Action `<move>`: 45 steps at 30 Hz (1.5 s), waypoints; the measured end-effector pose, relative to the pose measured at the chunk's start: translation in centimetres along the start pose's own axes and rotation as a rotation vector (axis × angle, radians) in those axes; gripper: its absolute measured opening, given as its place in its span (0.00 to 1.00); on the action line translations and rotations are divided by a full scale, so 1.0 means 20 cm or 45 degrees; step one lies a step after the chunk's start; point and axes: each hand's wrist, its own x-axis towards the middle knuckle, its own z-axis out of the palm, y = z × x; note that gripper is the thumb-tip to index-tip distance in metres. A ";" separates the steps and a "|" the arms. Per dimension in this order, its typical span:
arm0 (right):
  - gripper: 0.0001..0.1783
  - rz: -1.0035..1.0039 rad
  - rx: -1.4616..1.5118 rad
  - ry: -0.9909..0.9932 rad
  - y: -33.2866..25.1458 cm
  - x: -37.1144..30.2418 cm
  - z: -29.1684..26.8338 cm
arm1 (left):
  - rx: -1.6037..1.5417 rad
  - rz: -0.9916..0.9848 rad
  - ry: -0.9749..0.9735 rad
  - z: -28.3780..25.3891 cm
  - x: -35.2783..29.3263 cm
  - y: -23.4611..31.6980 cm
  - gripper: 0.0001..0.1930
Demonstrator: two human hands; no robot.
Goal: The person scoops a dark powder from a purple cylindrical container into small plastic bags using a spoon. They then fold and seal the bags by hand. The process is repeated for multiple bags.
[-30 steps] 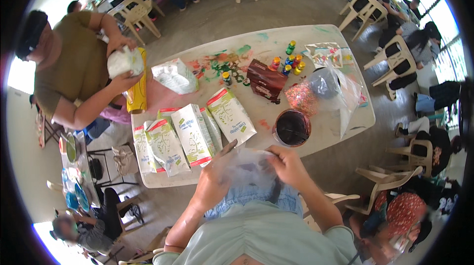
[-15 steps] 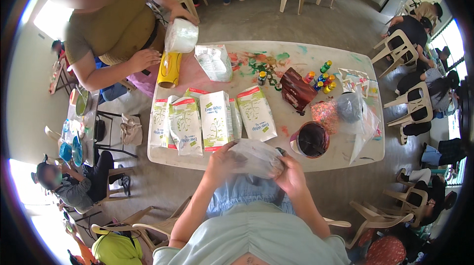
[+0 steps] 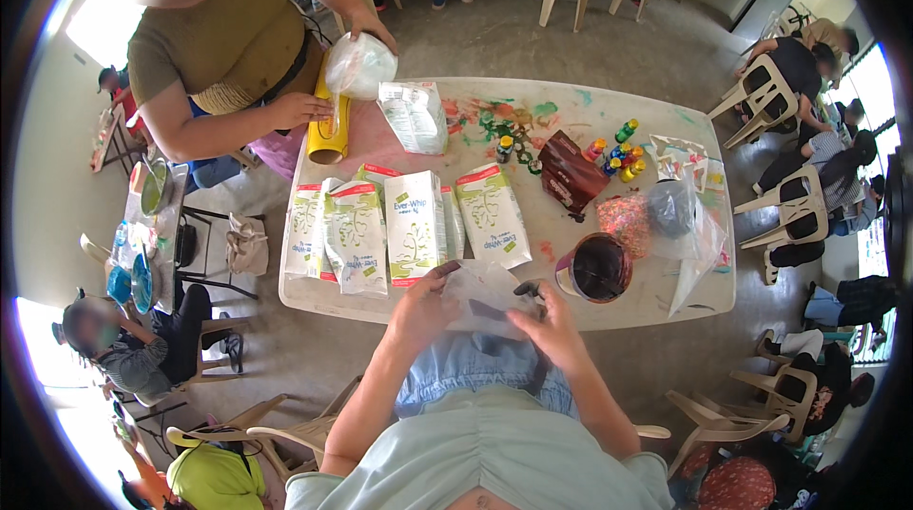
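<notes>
Near the table's front edge, a thin translucent plastic bag or sheet (image 3: 478,293) is stretched between my hands. My left hand (image 3: 425,304) grips its left side, fingers closed along the edge. With dark smears on its fingertips, my right hand (image 3: 552,327) pinches the other side between thumb and fingers. Dark patches show on or through the plastic. Just beyond my left hand stand several white and green cartons (image 3: 415,227) with red edges. Close to my right hand is a tub (image 3: 571,279) coated inside with something dark and glossy.
A brown pouch (image 3: 571,174), small colour bottles (image 3: 625,132), a bag of colourful sprinkles (image 3: 622,222) and clear plastic (image 3: 702,249) lie to the right. Across the far left corner, a person holds a plastic bundle (image 3: 363,68) beside a yellow cylinder (image 3: 329,137). Smears mark the table (image 3: 399,312).
My hands have turned and spread the plastic so it lies flatter, and dark patches now show. The other person's plastic bundle has shifted slightly right, and their lower hand has moved onto the yellow cylinder.
</notes>
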 end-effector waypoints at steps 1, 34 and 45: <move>0.17 -0.029 -0.118 0.014 0.00 0.01 0.01 | 0.098 0.022 0.031 0.02 -0.01 0.01 0.21; 0.19 0.117 0.561 0.096 0.32 0.35 -0.01 | 1.645 0.310 -0.342 0.16 -0.08 -0.02 0.13; 0.15 -0.258 -0.553 0.859 0.03 -0.01 -0.68 | 1.152 0.222 -0.075 0.13 -0.02 -0.05 0.16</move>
